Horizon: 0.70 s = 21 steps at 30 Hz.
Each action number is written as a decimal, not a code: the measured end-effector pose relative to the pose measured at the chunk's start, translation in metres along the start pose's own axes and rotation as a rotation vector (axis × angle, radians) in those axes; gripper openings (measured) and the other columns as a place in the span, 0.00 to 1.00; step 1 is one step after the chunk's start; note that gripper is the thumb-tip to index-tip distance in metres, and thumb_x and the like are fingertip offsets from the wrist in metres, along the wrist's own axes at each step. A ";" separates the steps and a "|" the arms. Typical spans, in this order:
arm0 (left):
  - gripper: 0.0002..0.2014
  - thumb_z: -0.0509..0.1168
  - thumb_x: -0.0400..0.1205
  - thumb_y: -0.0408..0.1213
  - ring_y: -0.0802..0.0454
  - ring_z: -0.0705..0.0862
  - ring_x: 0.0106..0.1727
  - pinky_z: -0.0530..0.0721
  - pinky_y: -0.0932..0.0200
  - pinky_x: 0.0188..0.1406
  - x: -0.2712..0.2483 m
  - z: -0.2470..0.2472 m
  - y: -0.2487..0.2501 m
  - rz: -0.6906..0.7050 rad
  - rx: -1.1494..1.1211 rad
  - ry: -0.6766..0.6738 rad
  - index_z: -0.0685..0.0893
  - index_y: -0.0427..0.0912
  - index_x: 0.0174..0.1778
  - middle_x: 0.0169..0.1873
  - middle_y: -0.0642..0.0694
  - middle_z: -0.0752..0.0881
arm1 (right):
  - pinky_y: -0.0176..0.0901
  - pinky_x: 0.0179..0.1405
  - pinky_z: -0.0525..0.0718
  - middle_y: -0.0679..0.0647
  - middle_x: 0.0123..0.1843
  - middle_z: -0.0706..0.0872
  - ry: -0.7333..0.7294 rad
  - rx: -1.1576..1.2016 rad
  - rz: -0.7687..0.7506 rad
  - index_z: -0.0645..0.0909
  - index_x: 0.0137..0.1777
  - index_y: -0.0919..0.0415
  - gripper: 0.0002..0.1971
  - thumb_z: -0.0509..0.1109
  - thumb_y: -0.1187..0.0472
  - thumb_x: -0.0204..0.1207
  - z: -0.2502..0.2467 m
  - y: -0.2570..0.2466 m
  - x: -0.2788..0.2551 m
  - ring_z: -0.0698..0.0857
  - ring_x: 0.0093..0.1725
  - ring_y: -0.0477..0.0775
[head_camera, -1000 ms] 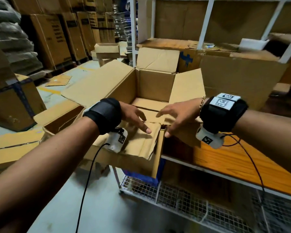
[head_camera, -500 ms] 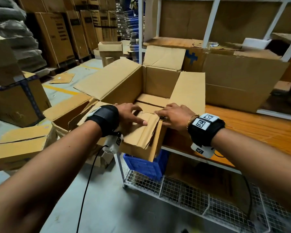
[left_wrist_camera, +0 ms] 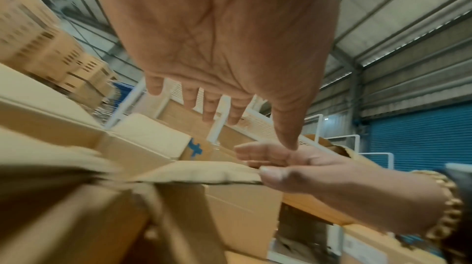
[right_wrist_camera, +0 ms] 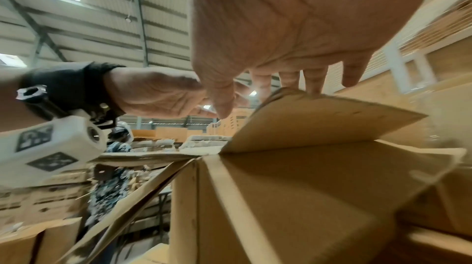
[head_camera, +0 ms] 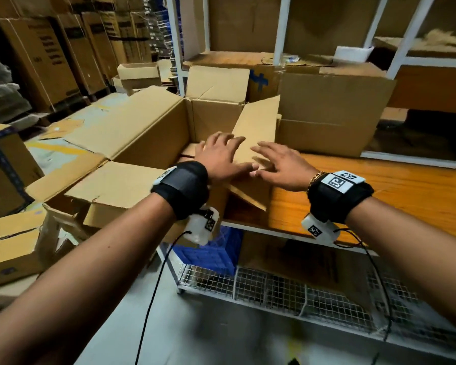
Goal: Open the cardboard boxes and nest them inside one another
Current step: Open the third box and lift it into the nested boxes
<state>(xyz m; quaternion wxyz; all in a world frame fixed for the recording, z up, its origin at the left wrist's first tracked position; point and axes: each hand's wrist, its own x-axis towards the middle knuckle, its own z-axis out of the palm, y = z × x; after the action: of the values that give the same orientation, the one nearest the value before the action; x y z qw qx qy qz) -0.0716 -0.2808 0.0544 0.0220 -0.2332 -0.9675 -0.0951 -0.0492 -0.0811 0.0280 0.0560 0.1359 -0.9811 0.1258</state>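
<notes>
A large open cardboard box [head_camera: 148,135] sits at the left end of a wooden shelf [head_camera: 366,196], its left and near flaps spread outward. Its right flap [head_camera: 256,127] stands tilted over the opening. My left hand [head_camera: 221,156] hovers over the box's near right corner, palm down and fingers straight; the left wrist view shows this left hand [left_wrist_camera: 217,46] empty. Beside it my right hand [head_camera: 279,167] has its fingers spread, and in the right wrist view its fingertips [right_wrist_camera: 314,90] touch the flap [right_wrist_camera: 319,123] along its edge. The inside of the box is mostly hidden.
A second big box [head_camera: 332,111] stands behind on the shelf, against white posts [head_camera: 178,48]. Below are a blue crate [head_camera: 208,254] and a wire mesh shelf [head_camera: 274,288]. More boxes [head_camera: 8,248] crowd the floor at left. A person [right_wrist_camera: 112,167] stands further off.
Both hands have left the crumpled near flap and moved forward and up to the right flap. The near flap now lies folded outward. The right flap leans further over the opening.
</notes>
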 end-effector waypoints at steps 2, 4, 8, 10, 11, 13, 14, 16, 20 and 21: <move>0.39 0.55 0.78 0.70 0.43 0.49 0.85 0.50 0.36 0.80 0.013 0.001 0.041 0.072 -0.004 0.064 0.56 0.58 0.84 0.85 0.47 0.55 | 0.56 0.80 0.59 0.50 0.87 0.60 0.086 0.030 0.063 0.60 0.86 0.46 0.34 0.63 0.40 0.82 -0.013 0.029 -0.021 0.60 0.85 0.54; 0.39 0.56 0.78 0.70 0.43 0.51 0.84 0.52 0.37 0.79 0.026 0.005 0.075 0.108 -0.056 0.104 0.58 0.58 0.83 0.84 0.47 0.56 | 0.55 0.79 0.59 0.49 0.87 0.60 0.137 0.036 0.141 0.60 0.86 0.46 0.33 0.61 0.39 0.82 -0.024 0.056 -0.042 0.60 0.85 0.53; 0.39 0.56 0.78 0.70 0.42 0.52 0.84 0.55 0.36 0.78 0.054 0.027 0.152 0.122 -0.135 0.097 0.58 0.57 0.83 0.84 0.46 0.55 | 0.55 0.79 0.59 0.49 0.88 0.59 0.163 -0.035 0.310 0.58 0.86 0.45 0.35 0.57 0.35 0.82 -0.045 0.123 -0.102 0.60 0.85 0.55; 0.40 0.54 0.77 0.71 0.41 0.54 0.83 0.57 0.37 0.77 0.066 0.043 0.197 0.140 -0.143 0.108 0.58 0.57 0.83 0.84 0.45 0.57 | 0.56 0.80 0.58 0.49 0.88 0.58 0.163 -0.061 0.385 0.56 0.87 0.45 0.36 0.56 0.33 0.82 -0.056 0.161 -0.139 0.59 0.85 0.55; 0.40 0.54 0.77 0.72 0.41 0.55 0.83 0.58 0.37 0.76 0.070 0.052 0.216 0.153 -0.148 0.113 0.59 0.57 0.83 0.83 0.45 0.57 | 0.57 0.80 0.58 0.49 0.88 0.57 0.164 -0.068 0.426 0.55 0.87 0.45 0.36 0.55 0.32 0.81 -0.061 0.178 -0.155 0.59 0.85 0.56; 0.39 0.54 0.78 0.71 0.42 0.57 0.82 0.60 0.38 0.75 0.077 0.070 0.266 0.187 -0.174 0.119 0.60 0.56 0.82 0.82 0.46 0.59 | 0.58 0.80 0.57 0.49 0.88 0.56 0.163 -0.058 0.512 0.54 0.87 0.44 0.37 0.54 0.32 0.81 -0.074 0.216 -0.193 0.58 0.86 0.56; 0.38 0.54 0.78 0.70 0.42 0.58 0.81 0.61 0.39 0.74 0.080 0.079 0.290 0.204 -0.193 0.125 0.61 0.56 0.82 0.82 0.46 0.60 | 0.59 0.80 0.57 0.49 0.88 0.57 0.166 -0.046 0.542 0.54 0.87 0.45 0.37 0.54 0.32 0.81 -0.080 0.233 -0.212 0.58 0.86 0.56; 0.37 0.55 0.79 0.69 0.43 0.59 0.81 0.63 0.39 0.72 0.086 0.096 0.345 0.246 -0.233 0.132 0.63 0.55 0.81 0.81 0.47 0.62 | 0.60 0.79 0.58 0.50 0.88 0.58 0.183 -0.035 0.593 0.55 0.87 0.46 0.36 0.54 0.32 0.82 -0.095 0.269 -0.252 0.59 0.85 0.57; 0.35 0.55 0.79 0.69 0.43 0.60 0.80 0.63 0.39 0.71 0.093 0.127 0.447 0.319 -0.292 0.098 0.65 0.55 0.80 0.80 0.47 0.63 | 0.60 0.79 0.58 0.49 0.88 0.58 0.197 -0.022 0.677 0.55 0.86 0.48 0.36 0.53 0.33 0.82 -0.121 0.338 -0.324 0.60 0.85 0.58; 0.35 0.55 0.79 0.69 0.43 0.60 0.80 0.63 0.39 0.70 0.095 0.132 0.465 0.335 -0.297 0.092 0.65 0.55 0.79 0.80 0.48 0.63 | 0.60 0.79 0.57 0.49 0.88 0.57 0.203 -0.014 0.697 0.55 0.87 0.48 0.36 0.53 0.32 0.82 -0.126 0.351 -0.336 0.59 0.85 0.58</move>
<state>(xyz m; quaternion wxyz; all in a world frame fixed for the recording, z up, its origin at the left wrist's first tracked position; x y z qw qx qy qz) 0.0555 0.1932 0.0135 0.0468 -0.3866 -0.8887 -0.2420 0.1833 0.3639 0.0193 0.1079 -0.2201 -0.9588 0.1435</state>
